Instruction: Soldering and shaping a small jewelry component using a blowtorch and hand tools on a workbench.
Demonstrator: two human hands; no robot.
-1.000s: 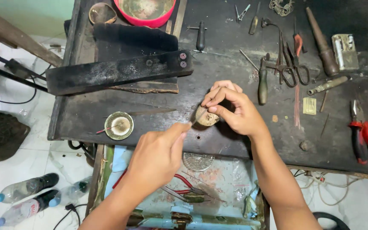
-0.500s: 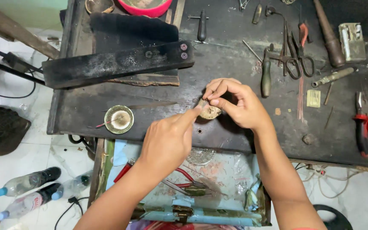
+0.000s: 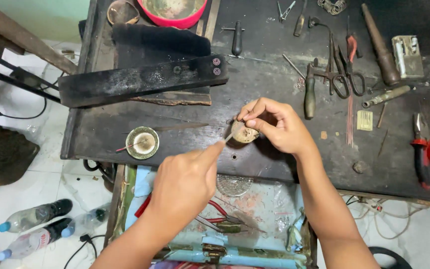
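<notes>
My right hand [image 3: 277,124] pinches a small round tan lump [image 3: 245,133] just above the dark workbench [image 3: 95,129], near its front edge. My left hand [image 3: 185,182] holds a thin metal pick [image 3: 229,137] between thumb and forefinger, and its tip touches the lump's left side. A small round brass dish [image 3: 143,142] with a red-tipped stick lying across it sits on the bench left of my left hand.
A long black bar [image 3: 140,79] lies across the bench's left half. A pink bowl [image 3: 172,11] stands at the back. Scissors [image 3: 342,74], a dark-handled tool [image 3: 309,89] and red pliers [image 3: 421,154] lie at the right. An open drawer [image 3: 255,214] below holds tools. Bottles [image 3: 36,214] lie on the floor.
My left hand has moved up and right, bringing the pick's tip against the lump. My right hand keeps its hold and has barely shifted.
</notes>
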